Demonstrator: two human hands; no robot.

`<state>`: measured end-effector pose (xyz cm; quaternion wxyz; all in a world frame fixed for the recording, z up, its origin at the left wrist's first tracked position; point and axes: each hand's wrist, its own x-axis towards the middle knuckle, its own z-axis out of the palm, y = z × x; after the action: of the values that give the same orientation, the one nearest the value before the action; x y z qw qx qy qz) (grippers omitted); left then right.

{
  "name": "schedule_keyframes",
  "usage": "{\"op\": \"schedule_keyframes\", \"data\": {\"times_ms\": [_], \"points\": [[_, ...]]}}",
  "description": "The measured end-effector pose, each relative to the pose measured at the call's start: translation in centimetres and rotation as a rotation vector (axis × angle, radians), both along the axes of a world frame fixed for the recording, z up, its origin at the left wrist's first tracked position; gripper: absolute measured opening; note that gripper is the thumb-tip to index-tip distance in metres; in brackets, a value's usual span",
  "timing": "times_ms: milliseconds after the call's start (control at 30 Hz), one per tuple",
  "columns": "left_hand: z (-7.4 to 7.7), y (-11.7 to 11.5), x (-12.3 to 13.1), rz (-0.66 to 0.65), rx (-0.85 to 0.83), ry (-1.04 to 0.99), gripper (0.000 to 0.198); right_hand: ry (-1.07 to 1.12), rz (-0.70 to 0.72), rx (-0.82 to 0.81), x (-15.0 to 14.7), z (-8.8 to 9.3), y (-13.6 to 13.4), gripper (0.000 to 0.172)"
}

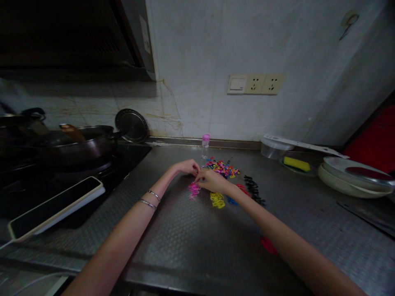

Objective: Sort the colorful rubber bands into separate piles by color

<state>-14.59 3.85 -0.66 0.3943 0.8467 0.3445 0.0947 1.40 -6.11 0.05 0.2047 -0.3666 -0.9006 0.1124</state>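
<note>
Over the steel counter [173, 246], working left hand [188, 166] and right hand [211, 181] close together, fingers curled in, can't tell on what; pink pieces [194, 192] just below the right fingertips. Back by wall [191, 61], pink-capped bottle [205, 141], contents unclear; leftward, pan [89, 151] with brown handle [72, 132].

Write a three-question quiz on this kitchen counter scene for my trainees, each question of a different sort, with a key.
1. Multiple choice. What colour is the pile of small pieces at the fingertips of the right hand?
a) black
b) pink
c) yellow

2. True or false. In this view, the yellow sponge lies to the right of the pink-capped bottle.

3. Fill the gap. Two ____ circle the left forearm near the wrist.

Key
1. b, the pink pile
2. True
3. bracelets
</note>
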Motion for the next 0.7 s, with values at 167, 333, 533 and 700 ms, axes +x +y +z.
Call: {"op": "schedule_keyframes", "data": {"times_ms": [167,333,533,700], "points": [[-0.7,0.3,0.2,0.018,0.023,-0.001,0.016,0.039,-0.056,-0.004,2.0,0.4,1.8,0.019],[-0.2,0.6,-0.4,0.032,0.046,-0.005,0.018,0.079,-0.232,-0.02,4.5,-0.1,3.9,0.017],[1.8,0.0,-1.1,-0.007,0.025,0.008,0.02,0.057,-0.248,-0.02,4.7,-1.2,3.7,0.019],[2.6,-0.8,-1.4,-0.023,-0.068,0.128,0.023,-0.004,-0.149,0.115,3.8,-1.7,3.3,0.018]]}}
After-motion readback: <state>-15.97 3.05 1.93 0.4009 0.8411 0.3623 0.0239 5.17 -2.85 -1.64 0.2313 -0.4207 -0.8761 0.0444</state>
